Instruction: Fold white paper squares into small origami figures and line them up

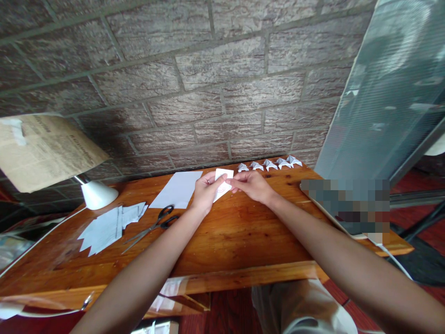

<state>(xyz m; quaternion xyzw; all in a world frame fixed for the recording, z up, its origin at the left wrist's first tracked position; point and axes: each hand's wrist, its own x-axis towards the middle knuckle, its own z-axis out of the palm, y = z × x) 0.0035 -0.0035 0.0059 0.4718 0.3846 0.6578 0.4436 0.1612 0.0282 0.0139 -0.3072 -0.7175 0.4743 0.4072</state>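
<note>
A small white piece of paper [222, 192] with faint reddish print is held up over the middle of the table. My left hand [206, 191] is closed on its left side, the thumb lying across its face. My right hand [253, 185] pinches the paper's right edge between thumb and fingers. Behind my right hand, several folded paper figures [270, 165] stand in a row along the back edge. To the left of my left hand lie a white sheet of paper [175, 190] and a pair of scissors with black handles [153, 225].
Several cut paper pieces [104, 229] lie on the wooden table [250, 246] at the left, near a lamp [99, 195] with a paper shade. A flat device [333, 204], partly blurred out, lies at the right with a white cable. A brick-patterned wall [194, 93] rises behind.
</note>
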